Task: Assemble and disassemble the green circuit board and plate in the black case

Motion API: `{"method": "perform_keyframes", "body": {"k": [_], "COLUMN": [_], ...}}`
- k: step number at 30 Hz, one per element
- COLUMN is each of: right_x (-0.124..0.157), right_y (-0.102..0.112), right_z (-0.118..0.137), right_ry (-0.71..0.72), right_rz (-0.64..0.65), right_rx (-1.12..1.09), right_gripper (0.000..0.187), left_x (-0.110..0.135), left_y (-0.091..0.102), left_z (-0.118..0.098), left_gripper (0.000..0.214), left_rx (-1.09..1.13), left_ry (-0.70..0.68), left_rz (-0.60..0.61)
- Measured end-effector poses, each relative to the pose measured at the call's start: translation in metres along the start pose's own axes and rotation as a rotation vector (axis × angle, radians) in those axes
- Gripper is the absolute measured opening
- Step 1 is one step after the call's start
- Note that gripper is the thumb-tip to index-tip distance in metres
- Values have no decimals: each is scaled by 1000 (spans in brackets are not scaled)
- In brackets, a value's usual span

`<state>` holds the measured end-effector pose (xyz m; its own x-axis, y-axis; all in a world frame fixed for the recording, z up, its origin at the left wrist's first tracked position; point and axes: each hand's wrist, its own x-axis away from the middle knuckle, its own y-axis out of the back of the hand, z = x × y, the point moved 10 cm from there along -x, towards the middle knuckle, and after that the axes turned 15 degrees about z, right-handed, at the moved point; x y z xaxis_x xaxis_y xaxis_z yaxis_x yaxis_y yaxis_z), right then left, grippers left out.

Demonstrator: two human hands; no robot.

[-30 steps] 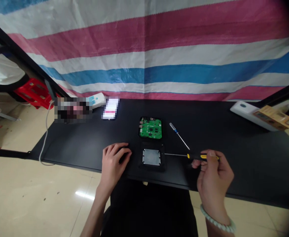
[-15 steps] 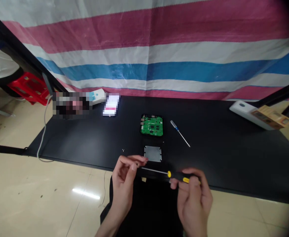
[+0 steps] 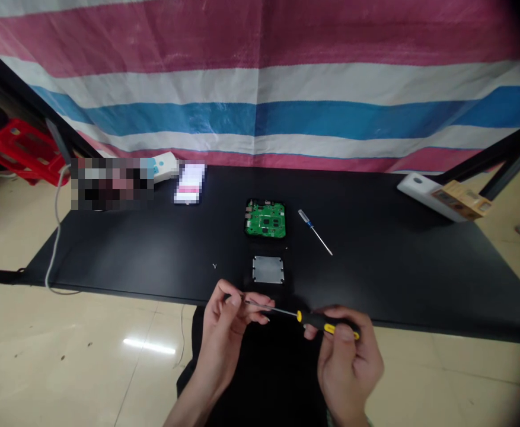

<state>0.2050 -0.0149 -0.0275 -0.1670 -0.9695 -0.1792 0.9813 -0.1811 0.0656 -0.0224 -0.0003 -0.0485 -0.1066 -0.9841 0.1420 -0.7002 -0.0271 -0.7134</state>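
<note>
My right hand [image 3: 349, 351] is wrapped round the black-and-yellow handle of a screwdriver [image 3: 312, 320], whose shaft points left. At the shaft's tip, the thumb and index finger of my left hand [image 3: 224, 323] are pinched together; whatever is between them is too small to make out. The other left fingers reach behind the shaft. Just beyond my hands lies a grey metal plate [image 3: 268, 270] with notched edges. Farther back sits a green circuit board [image 3: 265, 219] in a black housing. A second screwdriver [image 3: 315, 231], with a blue-and-clear handle, rests to its right.
Tiny screws [image 3: 214, 265] lie left of the plate. A phone [image 3: 190, 184] and a white power strip [image 3: 165, 167] are at the back left. Another white strip [image 3: 426, 193] with a cardboard piece [image 3: 462, 199] stands at the right. A striped sheet [image 3: 255, 118] hangs behind the black table [image 3: 375, 267].
The view has shifted slightly, moving the table items left and up. My left fingers have spread a little more behind the shaft; the right hand keeps its hold on the screwdriver.
</note>
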Motion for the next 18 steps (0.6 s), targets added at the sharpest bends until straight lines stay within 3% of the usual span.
{"method": "perform_keyframes", "body": {"k": [10, 18], "right_x": [13, 12], "right_y": [4, 3], "right_z": [5, 19], "right_ry": [52, 143], "right_rz": [-75, -36], "right_rx": [80, 174], "right_gripper": [16, 14], "left_x": [0, 1], "left_y": [-4, -1], "left_z": [-3, 3], "left_gripper": [31, 32], "left_rx": [-73, -50], "left_ry": [-8, -5], "left_rz": [35, 3]}}
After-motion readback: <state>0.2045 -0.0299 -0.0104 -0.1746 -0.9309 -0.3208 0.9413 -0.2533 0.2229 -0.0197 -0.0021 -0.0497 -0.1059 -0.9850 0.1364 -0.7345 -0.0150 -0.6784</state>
